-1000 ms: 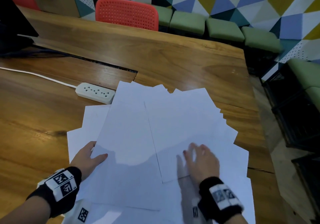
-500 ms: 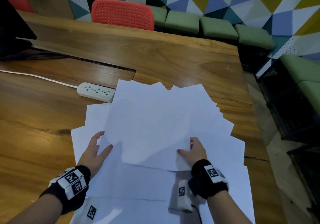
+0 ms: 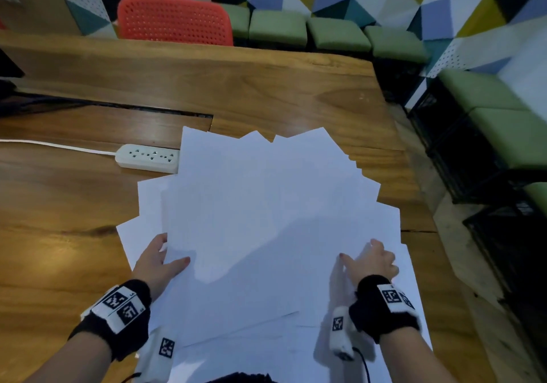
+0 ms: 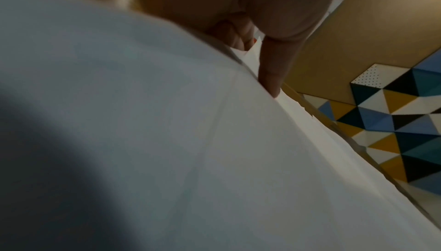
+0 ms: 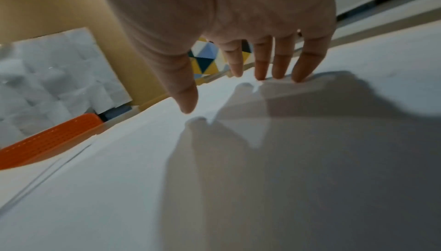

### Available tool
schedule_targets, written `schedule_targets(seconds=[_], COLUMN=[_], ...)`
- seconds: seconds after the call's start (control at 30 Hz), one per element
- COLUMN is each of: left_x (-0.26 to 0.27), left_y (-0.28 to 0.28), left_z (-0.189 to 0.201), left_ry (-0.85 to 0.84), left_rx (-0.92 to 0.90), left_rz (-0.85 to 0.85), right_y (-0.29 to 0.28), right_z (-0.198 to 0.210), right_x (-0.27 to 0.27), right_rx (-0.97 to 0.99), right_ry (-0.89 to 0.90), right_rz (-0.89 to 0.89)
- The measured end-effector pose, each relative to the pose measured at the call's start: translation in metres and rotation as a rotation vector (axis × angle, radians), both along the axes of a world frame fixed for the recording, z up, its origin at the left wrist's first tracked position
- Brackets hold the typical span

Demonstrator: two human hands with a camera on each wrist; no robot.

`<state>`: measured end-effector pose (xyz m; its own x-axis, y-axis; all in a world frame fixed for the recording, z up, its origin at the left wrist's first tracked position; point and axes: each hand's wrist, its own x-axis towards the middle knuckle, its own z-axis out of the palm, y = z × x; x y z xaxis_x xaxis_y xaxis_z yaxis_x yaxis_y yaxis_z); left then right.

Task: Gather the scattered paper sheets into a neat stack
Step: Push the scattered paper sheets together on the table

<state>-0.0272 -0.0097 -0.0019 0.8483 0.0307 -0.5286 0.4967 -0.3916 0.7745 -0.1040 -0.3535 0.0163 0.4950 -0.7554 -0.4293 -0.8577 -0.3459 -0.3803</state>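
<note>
Several white paper sheets [image 3: 266, 205] lie fanned and overlapping on the wooden table [image 3: 266, 86]. My left hand [image 3: 165, 260] holds the left edge of the upper sheets, thumb on top and fingers beneath. In the left wrist view the left hand [image 4: 255, 51] pinches that paper [image 4: 167, 123] between thumb and curled fingers. My right hand [image 3: 367, 257] rests on the right part of the spread. In the right wrist view its straight fingertips [image 5: 260, 74] touch the paper [image 5: 262, 161] and hold nothing.
A white power strip [image 3: 148, 157] with its cable [image 3: 59, 146] lies just left of the far sheets. A dark slot [image 3: 118, 106] runs across the table. A red chair [image 3: 174, 21] and green stools [image 3: 337, 33] stand behind. The table's right edge [image 3: 414, 205] is close to the sheets.
My right hand slid a sheet from the middle leftward onto the pile, then moved out to the right side of the spread. My left hand kept its place at the left edge.
</note>
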Motion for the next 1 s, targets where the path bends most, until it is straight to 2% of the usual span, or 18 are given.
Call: schedule_targets(seconds=[0.2,0.4,0.47,0.6,0.7,0.83,0.93,1.0], left_x=[0.0,0.0,0.0,0.004,0.006,0.005,0.001,-0.001], left_y=[0.0,0.005,0.008,0.02,0.024,0.019,0.009,0.006], left_z=[-0.005,-0.007,-0.005,-0.001,0.003,0.007,0.006,0.006], left_ry=[0.009,-0.003,0.009,0.037,0.077,0.08,0.047,0.018], left_rx=[-0.022,-0.025,-0.048,-0.108,-0.135,-0.102,-0.088,-0.064], left_rz=[-0.028,-0.062,-0.073,-0.121,-0.157,-0.191,-0.142,-0.116], right_y=[0.004,0.023,0.017,-0.014,-0.029,-0.002,0.036,0.044], right_z=[-0.006,-0.006,0.0,0.022,0.038,0.034,0.018,0.014], right_x=[-0.015,-0.024,-0.021,-0.001,0.023,0.056,0.064,0.057], right_rx=[0.231,0.15,0.113,-0.031,-0.066,-0.008,0.066,-0.051], right_ry=[-0.245,-0.351,-0.321,-0.155,-0.027,-0.028,-0.15,-0.218], right_rz=[-0.076,-0.013,0.091,0.312,0.488,0.663,0.597,0.454])
